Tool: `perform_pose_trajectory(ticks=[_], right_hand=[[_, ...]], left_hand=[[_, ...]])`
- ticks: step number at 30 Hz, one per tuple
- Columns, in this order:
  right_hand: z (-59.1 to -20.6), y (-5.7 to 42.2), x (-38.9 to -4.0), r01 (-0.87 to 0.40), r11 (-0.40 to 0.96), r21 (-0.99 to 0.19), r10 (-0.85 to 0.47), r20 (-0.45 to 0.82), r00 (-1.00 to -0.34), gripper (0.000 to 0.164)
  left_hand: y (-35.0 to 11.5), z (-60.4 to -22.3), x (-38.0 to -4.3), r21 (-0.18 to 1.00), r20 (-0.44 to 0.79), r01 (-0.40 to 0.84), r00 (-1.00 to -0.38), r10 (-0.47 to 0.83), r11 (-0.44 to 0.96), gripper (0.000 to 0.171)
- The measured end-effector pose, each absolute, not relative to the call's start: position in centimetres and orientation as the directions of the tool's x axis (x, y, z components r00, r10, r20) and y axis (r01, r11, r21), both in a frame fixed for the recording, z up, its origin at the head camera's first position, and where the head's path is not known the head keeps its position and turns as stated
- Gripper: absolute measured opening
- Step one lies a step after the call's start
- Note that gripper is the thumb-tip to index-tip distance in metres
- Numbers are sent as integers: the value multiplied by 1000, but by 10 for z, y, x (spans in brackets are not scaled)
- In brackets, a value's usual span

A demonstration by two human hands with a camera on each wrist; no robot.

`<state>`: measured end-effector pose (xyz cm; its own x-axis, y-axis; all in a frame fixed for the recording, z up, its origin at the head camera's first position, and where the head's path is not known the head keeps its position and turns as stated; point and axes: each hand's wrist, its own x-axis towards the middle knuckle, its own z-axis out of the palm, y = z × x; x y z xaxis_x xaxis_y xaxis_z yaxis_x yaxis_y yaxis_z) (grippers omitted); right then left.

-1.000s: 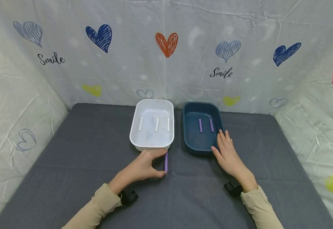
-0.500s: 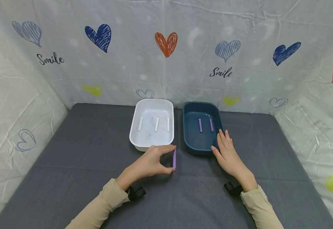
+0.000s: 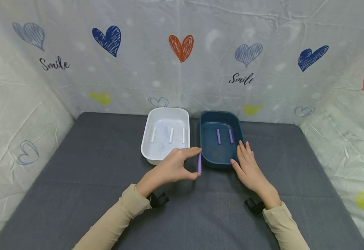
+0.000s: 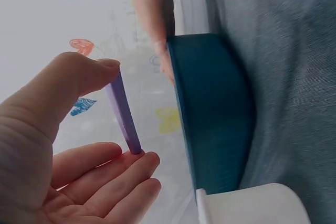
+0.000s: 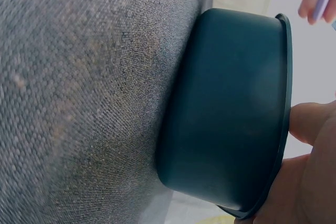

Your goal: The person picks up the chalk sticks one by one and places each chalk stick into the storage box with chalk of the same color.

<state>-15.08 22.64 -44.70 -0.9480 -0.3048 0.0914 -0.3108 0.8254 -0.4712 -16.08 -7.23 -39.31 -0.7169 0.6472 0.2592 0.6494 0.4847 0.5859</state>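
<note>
My left hand [image 3: 175, 168] pinches a purple chalk stick [image 3: 199, 163] by its two ends between thumb and fingers. The held chalk [image 4: 124, 116] is off the table, beside the near left corner of a dark blue bin [image 3: 214, 156]. Two purple chalk sticks [image 3: 218, 136] lie side by side in that bin, toward its back. On the bin's right rim rests my right hand [image 3: 251, 173], fingers extended and thumb at the near corner. A white bin [image 3: 152, 152] to the left holds three white chalk sticks [image 3: 171, 135]; my left wrist and hand overlap its near right corner.
A grey cloth [image 3: 85, 180] covers the table. Both bins stand near its back edge with a narrow gap between them. Behind and at the sides hangs a white curtain [image 3: 213, 66] printed with hearts.
My left hand has carried the purple chalk rightward and away from me, from before the white bin to the blue bin's left edge. My right hand stays put.
</note>
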Motion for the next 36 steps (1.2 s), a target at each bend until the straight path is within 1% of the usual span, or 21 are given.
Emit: perform_pose_trajectory(ticks=[16, 23, 28, 36], right_hand=[[-446, 224, -151, -308, 826, -472, -301, 93, -949, 69], [-447, 225, -151, -315, 827, -465, -302, 104, -948, 69], [-447, 225, -151, -313, 828, -464, -304, 97, -948, 70], [-447, 226, -152, -306, 828, -470, -304, 83, -949, 71]], left_hand=[[-52, -373, -192, 605, 202, 600, -752, 628, 523, 71], [-45, -366, -206, 624, 126, 529, -795, 594, 575, 72], [-41, -362, -218, 603, 103, 506, -816, 569, 617, 73], [-27, -356, -237, 556, 78, 504, -824, 562, 661, 73]])
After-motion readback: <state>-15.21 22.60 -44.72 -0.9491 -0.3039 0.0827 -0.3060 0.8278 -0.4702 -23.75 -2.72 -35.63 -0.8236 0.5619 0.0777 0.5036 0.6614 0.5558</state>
